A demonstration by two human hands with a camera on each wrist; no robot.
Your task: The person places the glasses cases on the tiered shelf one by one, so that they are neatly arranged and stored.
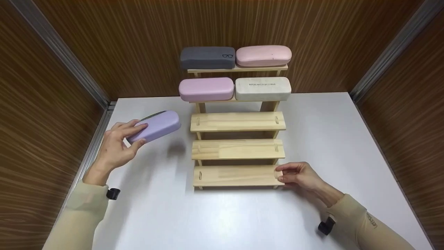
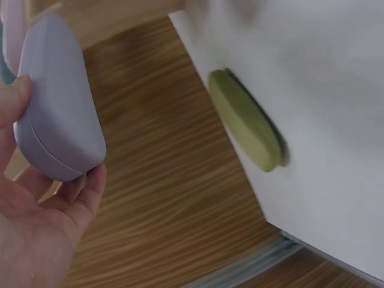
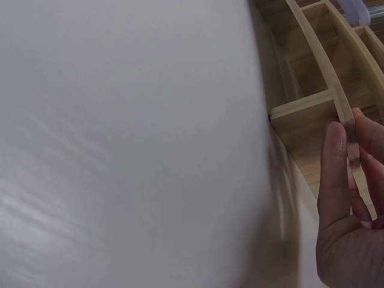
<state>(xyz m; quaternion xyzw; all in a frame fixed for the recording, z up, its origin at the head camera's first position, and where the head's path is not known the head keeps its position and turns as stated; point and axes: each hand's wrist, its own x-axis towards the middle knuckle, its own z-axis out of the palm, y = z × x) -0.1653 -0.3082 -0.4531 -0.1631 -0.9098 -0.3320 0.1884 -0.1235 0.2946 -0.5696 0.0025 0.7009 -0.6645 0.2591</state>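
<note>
My left hand point(image 1: 116, 144) grips a lilac glasses case point(image 1: 158, 125) by its near end, in the air left of the wooden stepped rack point(image 1: 239, 175). In the left wrist view the fingers and thumb are round the lilac case point(image 2: 63, 102). A green glasses case point(image 2: 246, 123) lies on the table there; in the head view it is mostly hidden behind the lilac one. On the right, my right hand point(image 1: 301, 177) pinches the right end of the rack's lowest shelf. The right wrist view shows thumb and fingers on either side of that shelf board point(image 3: 324, 60).
On the top shelf sit a dark grey case point(image 1: 208, 58) and a light pink case point(image 1: 263, 56). One step lower are a pink case point(image 1: 206, 89) and a cream case with lettering point(image 1: 263, 89). Wood-grain walls point(image 1: 239, 24) enclose the white table point(image 1: 222, 218) at the back and sides.
</note>
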